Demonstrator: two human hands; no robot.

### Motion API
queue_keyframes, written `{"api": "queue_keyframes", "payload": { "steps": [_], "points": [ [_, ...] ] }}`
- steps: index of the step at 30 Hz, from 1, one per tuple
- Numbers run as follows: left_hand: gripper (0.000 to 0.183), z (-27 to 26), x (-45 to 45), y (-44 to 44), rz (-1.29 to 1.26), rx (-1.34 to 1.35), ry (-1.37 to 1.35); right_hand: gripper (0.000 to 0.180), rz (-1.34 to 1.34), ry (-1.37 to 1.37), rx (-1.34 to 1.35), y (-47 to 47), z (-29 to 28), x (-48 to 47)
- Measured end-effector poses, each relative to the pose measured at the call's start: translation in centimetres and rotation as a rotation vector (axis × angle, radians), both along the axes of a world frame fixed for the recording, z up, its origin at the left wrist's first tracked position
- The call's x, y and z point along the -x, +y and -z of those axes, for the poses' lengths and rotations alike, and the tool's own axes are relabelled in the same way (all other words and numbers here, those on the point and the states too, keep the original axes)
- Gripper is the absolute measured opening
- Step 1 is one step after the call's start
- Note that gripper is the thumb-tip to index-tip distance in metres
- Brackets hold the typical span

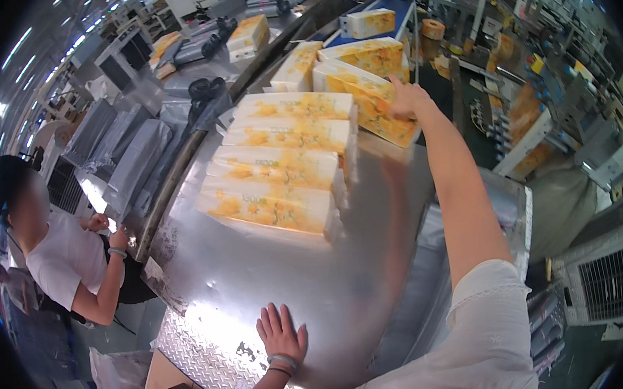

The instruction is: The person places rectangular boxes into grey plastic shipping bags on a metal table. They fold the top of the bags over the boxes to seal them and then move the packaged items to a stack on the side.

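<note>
My left hand (pixel 282 334) lies palm down on the bare sheet-metal tabletop (pixel 296 278), fingers slightly apart and holding nothing. With my arm stretched forward, my right hand (pixel 411 99) grips the right end of a tissue pack (pixel 361 100), white with yellow flower print. That pack sits askew at the far end of the metal. Left of it and nearer me, several like packs stand side by side in a row (pixel 281 164), printed faces up. Just behind the gripped pack are another tissue pack (pixel 369 55) and one angled the other way (pixel 297 66).
A blue conveyor belt (pixel 404 14) carries one more pack (pixel 372 23) at the back. Grey plastic bags (pixel 132 153) lie on the neighbouring table, where a co-worker (pixel 68 241) stands at left. Machinery (pixel 525 117) fills the right. Grey film (pixel 418 290) lies along the table's right side.
</note>
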State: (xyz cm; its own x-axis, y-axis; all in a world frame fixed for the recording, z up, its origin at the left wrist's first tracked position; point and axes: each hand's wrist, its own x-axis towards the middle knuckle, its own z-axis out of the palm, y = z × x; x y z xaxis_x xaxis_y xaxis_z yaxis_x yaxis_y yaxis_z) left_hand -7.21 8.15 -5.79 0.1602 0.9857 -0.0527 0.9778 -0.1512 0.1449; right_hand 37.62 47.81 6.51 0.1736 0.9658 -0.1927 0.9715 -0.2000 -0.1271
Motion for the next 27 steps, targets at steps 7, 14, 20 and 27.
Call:
{"api": "queue_keyframes", "payload": {
  "steps": [7,14,20,27],
  "points": [
    [0.068,0.3,-0.4,1.0,0.004,-0.082,-0.053,0.103,0.122,-0.044,0.123,-6.9,-1.6,2.9],
    [0.065,2.2,0.9,0.6,0.011,-0.168,-0.093,0.081,-0.068,-0.054,0.144,-30.2,-2.8,15.4],
    [0.052,3.2,2.4,0.7,0.07,-0.199,-0.309,0.059,-0.281,0.109,0.065,-41.3,-5.2,17.8],
    [0.044,1.2,4.7,-0.4,-0.096,-0.022,-1.164,0.027,-0.251,0.332,-0.279,-42.6,-5.6,15.3]
  ]
}}
